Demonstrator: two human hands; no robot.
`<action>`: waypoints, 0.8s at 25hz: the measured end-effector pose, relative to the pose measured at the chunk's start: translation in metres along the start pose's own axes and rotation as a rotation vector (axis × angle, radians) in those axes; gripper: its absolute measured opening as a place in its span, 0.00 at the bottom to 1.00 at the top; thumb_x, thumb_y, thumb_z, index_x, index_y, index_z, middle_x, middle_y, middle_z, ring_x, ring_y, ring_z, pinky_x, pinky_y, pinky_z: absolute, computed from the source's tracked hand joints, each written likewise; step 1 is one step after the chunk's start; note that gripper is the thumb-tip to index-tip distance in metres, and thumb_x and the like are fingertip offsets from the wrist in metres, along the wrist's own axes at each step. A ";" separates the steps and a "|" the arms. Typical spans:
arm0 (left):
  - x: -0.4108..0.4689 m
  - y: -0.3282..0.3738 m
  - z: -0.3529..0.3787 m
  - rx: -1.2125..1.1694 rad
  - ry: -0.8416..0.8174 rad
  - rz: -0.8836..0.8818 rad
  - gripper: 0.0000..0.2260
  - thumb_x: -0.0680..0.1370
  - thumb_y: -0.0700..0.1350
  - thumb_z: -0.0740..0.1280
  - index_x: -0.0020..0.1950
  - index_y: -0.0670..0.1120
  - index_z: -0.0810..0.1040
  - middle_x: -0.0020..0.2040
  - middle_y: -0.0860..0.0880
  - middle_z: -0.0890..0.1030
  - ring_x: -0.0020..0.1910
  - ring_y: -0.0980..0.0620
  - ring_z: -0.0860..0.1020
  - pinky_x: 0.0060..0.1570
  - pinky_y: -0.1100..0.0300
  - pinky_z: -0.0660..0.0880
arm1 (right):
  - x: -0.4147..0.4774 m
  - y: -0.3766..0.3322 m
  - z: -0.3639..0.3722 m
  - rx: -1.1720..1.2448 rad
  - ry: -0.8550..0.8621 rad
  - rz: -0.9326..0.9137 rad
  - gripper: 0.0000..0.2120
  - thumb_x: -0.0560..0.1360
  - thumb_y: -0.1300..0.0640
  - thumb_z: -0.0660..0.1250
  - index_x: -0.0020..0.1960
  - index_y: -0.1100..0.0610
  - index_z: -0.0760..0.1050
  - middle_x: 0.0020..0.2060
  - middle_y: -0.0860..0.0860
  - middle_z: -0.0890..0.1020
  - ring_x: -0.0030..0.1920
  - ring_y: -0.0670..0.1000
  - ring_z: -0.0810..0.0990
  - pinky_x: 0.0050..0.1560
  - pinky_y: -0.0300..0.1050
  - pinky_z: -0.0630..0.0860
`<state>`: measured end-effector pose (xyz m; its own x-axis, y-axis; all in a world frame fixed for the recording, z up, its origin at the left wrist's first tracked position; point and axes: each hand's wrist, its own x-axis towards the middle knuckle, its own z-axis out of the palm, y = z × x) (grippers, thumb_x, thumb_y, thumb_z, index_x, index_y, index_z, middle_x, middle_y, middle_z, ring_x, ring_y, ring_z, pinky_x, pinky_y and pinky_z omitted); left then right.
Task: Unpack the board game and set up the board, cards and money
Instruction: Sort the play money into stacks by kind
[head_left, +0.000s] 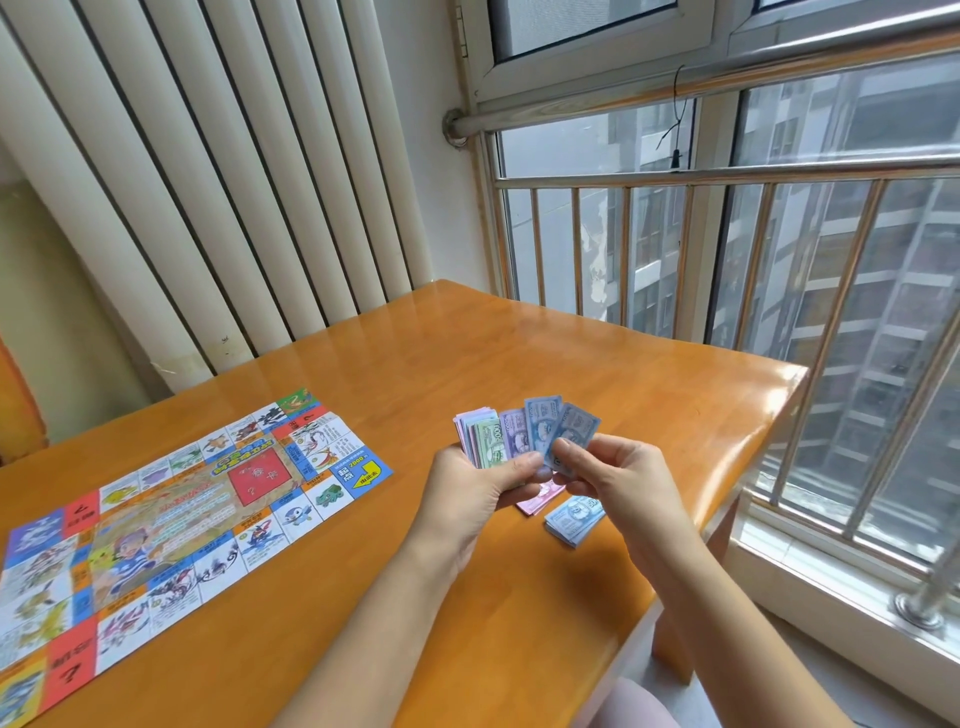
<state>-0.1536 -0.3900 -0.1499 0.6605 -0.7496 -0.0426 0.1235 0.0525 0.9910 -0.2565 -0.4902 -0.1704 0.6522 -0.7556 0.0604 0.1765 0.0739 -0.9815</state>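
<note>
Glossy orange wood table (467, 353) fills the lower half of the frame, and both hands meet above it just right of centre. The left hand (478, 488) grips a wad of play money (493, 439), fingers curled round its lower end and thumb laid across the front, so that green and purple notes fan upward. The right hand (613, 467) pinches a blue note (571, 428) at its lower edge between thumb and forefinger. This note stands at the right end of the fan, overlapping its neighbour.

Directly below the hands, a pink pile (540, 500) of notes lies flat on the table, partly hidden by the fingers. A blue pile (574, 519) lies just beside it, toward the lower right.

Well apart, at the left of the frame, the game board (171, 514) lies unfolded and flat. A white radiator (208, 182) stands at upper left, and a window railing (727, 260) runs along the right.
</note>
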 end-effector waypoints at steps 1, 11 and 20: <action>0.001 0.000 0.000 -0.010 0.004 -0.006 0.04 0.74 0.34 0.69 0.47 0.40 0.81 0.43 0.41 0.85 0.39 0.49 0.84 0.36 0.63 0.80 | 0.001 0.000 -0.001 0.009 0.015 -0.005 0.04 0.75 0.60 0.69 0.43 0.56 0.82 0.32 0.50 0.84 0.32 0.45 0.81 0.34 0.34 0.76; 0.006 0.014 -0.028 0.147 -0.153 -0.409 0.07 0.81 0.36 0.58 0.51 0.37 0.75 0.45 0.38 0.84 0.38 0.46 0.84 0.35 0.60 0.81 | 0.039 -0.064 -0.057 -0.739 -0.364 -0.050 0.06 0.78 0.61 0.64 0.51 0.58 0.80 0.40 0.53 0.85 0.36 0.46 0.83 0.37 0.36 0.78; 0.003 0.007 -0.024 0.157 -0.248 -0.501 0.09 0.80 0.34 0.57 0.56 0.34 0.74 0.50 0.34 0.82 0.42 0.42 0.84 0.39 0.57 0.82 | 0.063 -0.068 -0.046 -1.273 -0.836 -0.039 0.08 0.71 0.58 0.74 0.39 0.46 0.78 0.32 0.41 0.81 0.32 0.39 0.77 0.35 0.32 0.72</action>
<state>-0.1327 -0.3758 -0.1462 0.3546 -0.7909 -0.4987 0.2525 -0.4325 0.8655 -0.2611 -0.5726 -0.1079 0.9564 -0.1379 -0.2575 -0.2449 -0.8591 -0.4494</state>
